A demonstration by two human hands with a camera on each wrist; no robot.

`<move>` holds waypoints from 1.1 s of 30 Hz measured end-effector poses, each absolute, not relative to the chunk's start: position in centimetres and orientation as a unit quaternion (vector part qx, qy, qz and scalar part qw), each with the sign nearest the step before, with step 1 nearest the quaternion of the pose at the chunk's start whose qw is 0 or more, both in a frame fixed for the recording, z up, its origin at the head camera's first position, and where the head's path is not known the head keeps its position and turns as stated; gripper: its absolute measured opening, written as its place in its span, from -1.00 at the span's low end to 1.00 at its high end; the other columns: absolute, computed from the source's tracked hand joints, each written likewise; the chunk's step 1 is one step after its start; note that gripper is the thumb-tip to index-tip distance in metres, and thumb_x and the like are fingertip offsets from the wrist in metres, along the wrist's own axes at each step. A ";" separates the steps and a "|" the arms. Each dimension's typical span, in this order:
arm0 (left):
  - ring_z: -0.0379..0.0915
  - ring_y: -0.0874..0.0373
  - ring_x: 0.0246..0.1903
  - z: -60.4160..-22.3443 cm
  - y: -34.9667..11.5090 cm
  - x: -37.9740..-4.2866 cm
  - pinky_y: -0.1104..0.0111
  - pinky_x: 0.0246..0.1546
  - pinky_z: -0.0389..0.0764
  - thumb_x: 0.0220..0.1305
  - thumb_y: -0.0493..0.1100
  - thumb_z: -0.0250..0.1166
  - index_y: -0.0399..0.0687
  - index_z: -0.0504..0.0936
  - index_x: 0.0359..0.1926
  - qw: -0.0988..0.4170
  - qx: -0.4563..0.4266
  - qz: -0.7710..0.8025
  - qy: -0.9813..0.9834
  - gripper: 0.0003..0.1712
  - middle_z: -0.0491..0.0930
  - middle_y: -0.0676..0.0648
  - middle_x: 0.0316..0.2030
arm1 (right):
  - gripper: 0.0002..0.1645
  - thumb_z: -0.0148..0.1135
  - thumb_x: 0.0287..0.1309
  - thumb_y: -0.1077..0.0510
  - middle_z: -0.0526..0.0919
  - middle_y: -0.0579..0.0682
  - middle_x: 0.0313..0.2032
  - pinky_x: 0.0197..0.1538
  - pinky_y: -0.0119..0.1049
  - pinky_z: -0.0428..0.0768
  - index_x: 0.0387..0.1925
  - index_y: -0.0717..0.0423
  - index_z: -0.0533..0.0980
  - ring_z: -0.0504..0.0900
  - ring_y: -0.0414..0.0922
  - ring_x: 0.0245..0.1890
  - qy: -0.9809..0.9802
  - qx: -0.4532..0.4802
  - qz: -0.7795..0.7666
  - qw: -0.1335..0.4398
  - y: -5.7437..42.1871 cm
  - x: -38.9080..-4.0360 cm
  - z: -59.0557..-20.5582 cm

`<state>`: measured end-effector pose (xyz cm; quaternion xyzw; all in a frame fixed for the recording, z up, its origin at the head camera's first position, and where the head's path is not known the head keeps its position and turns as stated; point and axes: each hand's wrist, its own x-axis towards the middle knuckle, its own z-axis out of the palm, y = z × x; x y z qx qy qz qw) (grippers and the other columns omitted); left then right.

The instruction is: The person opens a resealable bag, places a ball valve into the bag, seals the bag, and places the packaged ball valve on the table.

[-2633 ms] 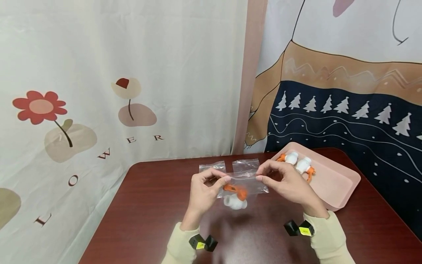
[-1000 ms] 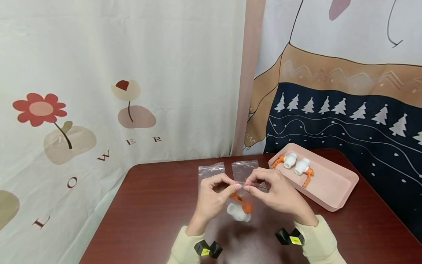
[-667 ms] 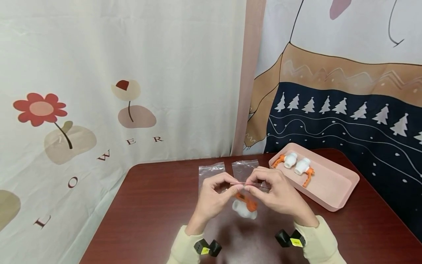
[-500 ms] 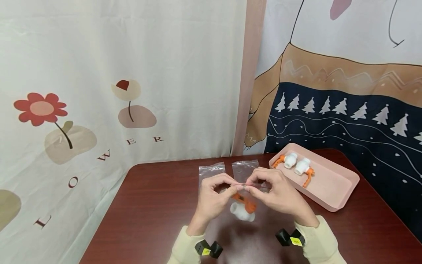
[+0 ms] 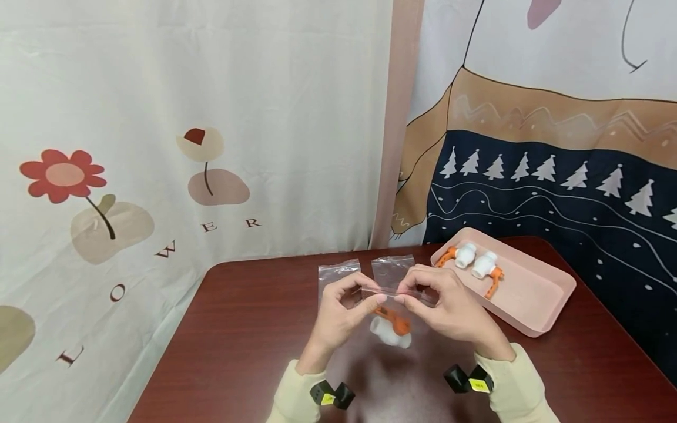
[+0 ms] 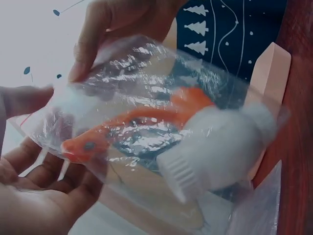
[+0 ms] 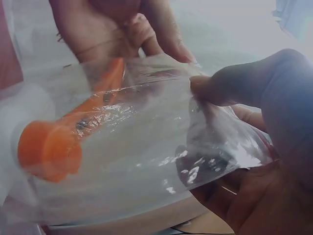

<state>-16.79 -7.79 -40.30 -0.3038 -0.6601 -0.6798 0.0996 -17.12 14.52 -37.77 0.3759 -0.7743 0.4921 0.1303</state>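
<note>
A clear zip bag [image 5: 390,291] hangs from both hands, with a white ball valve [image 5: 385,332] and its orange lever handle inside. My left hand [image 5: 337,314] pinches the bag's top edge between thumb and forefinger. Close beside it, my right hand [image 5: 449,306] pinches the same edge, the two thumbs nearly meeting. In the left wrist view the valve's white body [image 6: 220,142] sags at the bag's lower end, the handle reaching up toward the fingers. The right wrist view has the film [image 7: 146,147] stretched toward the right thumb. Whether the seal is closed cannot be told.
Two flat clear bags [image 5: 338,271] lie on the dark red table [image 5: 238,335] behind the hands, partly hidden by them. A pink tray [image 5: 534,299] at the right back holds two more orange-handled valves [image 5: 485,265]. Printed curtains [image 5: 296,129] hang behind the table.
My hands have come together from the bag's two ends to the middle of its edge. In the last half second they have parted slightly, and the bagged valve has swung a little.
</note>
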 end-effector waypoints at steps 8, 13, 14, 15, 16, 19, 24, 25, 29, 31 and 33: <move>0.71 0.11 -0.42 -41.0 -7.2 -17.0 0.18 -0.41 0.79 0.21 -0.39 0.46 -0.41 0.76 -0.28 0.104 -0.308 -0.690 -0.646 -0.90 0.67 -0.38 -0.40 | -0.85 0.46 0.20 0.23 0.60 -0.21 -0.40 -0.38 -0.44 0.54 -0.32 -0.11 0.65 0.50 -0.27 -0.40 -0.779 0.378 0.485 0.121 14.5 -17.2 -37.7; 0.69 -0.22 -0.55 -40.9 -7.2 -16.8 0.04 -0.50 0.77 0.22 -0.40 0.43 -0.43 0.74 -0.30 0.113 -0.300 -0.701 -0.636 -0.92 0.64 -0.39 -0.44 | -0.82 0.45 0.23 0.19 0.56 -0.23 -0.44 -0.49 -0.42 0.47 -0.34 -0.19 0.63 0.47 -0.29 -0.46 -0.793 0.364 0.477 0.107 14.8 -17.3 -37.7; 0.68 -0.23 -0.57 -40.8 -7.2 -16.8 0.05 -0.51 0.76 0.23 -0.40 0.43 -0.42 0.75 -0.30 0.117 -0.299 -0.699 -0.639 -0.92 0.64 -0.38 -0.45 | -0.82 0.44 0.24 0.19 0.55 -0.24 -0.45 -0.49 -0.43 0.47 -0.34 -0.20 0.63 0.47 -0.30 -0.47 -0.794 0.362 0.477 0.106 14.9 -17.3 -37.7; 0.67 -0.23 -0.58 -40.8 -7.2 -16.8 0.07 -0.53 0.76 0.23 -0.39 0.43 -0.40 0.75 -0.30 0.124 -0.298 -0.695 -0.643 -0.92 0.65 -0.37 -0.46 | -0.81 0.44 0.24 0.20 0.55 -0.23 -0.45 -0.50 -0.44 0.47 -0.34 -0.20 0.63 0.46 -0.30 -0.47 -0.795 0.361 0.476 0.106 15.0 -17.3 -37.7; 0.67 -0.22 -0.59 -40.7 -7.2 -16.7 0.09 -0.54 0.76 0.23 -0.39 0.44 -0.39 0.76 -0.31 0.129 -0.296 -0.691 -0.647 -0.93 0.65 -0.36 -0.46 | -0.81 0.44 0.24 0.20 0.55 -0.23 -0.45 -0.50 -0.45 0.47 -0.34 -0.19 0.62 0.46 -0.30 -0.48 -0.795 0.360 0.475 0.107 15.1 -17.3 -37.7; 0.68 -0.14 -0.57 -40.6 -7.2 -16.7 0.15 -0.53 0.76 0.22 -0.37 0.45 -0.34 0.77 -0.32 0.136 -0.286 -0.679 -0.662 -0.94 0.68 -0.32 -0.46 | -0.82 0.43 0.25 0.21 0.55 -0.22 -0.44 -0.52 -0.46 0.46 -0.33 -0.17 0.63 0.45 -0.31 -0.49 -0.795 0.364 0.474 0.108 15.3 -17.3 -37.7; 0.72 0.02 -0.53 -40.5 -7.4 -16.7 0.21 -0.48 0.77 0.25 -0.36 0.43 -0.36 0.77 -0.29 0.121 -0.267 -0.678 -0.674 -0.92 0.68 -0.38 -0.42 | -0.84 0.43 0.25 0.21 0.56 -0.23 -0.44 -0.51 -0.45 0.48 -0.33 -0.16 0.63 0.46 -0.30 -0.49 -0.799 0.359 0.471 0.104 15.3 -17.5 -37.8; 0.73 0.03 -0.52 -40.5 -7.5 -16.7 0.22 -0.47 0.78 0.26 -0.36 0.41 -0.36 0.77 -0.28 0.120 -0.264 -0.677 -0.676 -0.92 0.68 -0.39 -0.42 | -0.83 0.43 0.25 0.21 0.56 -0.24 -0.44 -0.51 -0.44 0.49 -0.33 -0.16 0.63 0.46 -0.30 -0.49 -0.801 0.356 0.470 0.105 15.3 -17.5 -37.9; 0.71 0.10 -0.45 -40.4 -7.7 -16.8 0.25 -0.41 0.79 0.34 -0.33 0.36 -0.36 0.78 -0.25 0.118 -0.259 -0.669 -0.687 -0.87 0.68 -0.46 -0.38 | -0.82 0.44 0.23 0.22 0.57 -0.25 -0.45 -0.50 -0.44 0.50 -0.34 -0.17 0.64 0.46 -0.30 -0.48 -0.806 0.346 0.467 0.110 15.4 -17.7 -37.9; 0.70 0.10 -0.44 -40.3 -7.8 -16.8 0.22 -0.40 0.80 0.38 -0.31 0.33 -0.35 0.78 -0.22 0.109 -0.257 -0.666 -0.691 -0.85 0.68 -0.46 -0.37 | -0.83 0.44 0.22 0.22 0.57 -0.25 -0.45 -0.49 -0.44 0.51 -0.33 -0.16 0.65 0.47 -0.30 -0.48 -0.808 0.345 0.465 0.110 15.5 -17.8 -38.0; 0.71 0.10 -0.43 -40.2 -8.0 -16.8 0.16 -0.38 0.81 0.41 -0.29 0.30 -0.35 0.77 -0.18 0.092 -0.257 -0.667 -0.693 -0.82 0.68 -0.45 -0.35 | -0.84 0.44 0.23 0.21 0.57 -0.25 -0.44 -0.49 -0.45 0.51 -0.33 -0.15 0.65 0.47 -0.28 -0.47 -0.810 0.345 0.462 0.106 15.7 -17.9 -38.0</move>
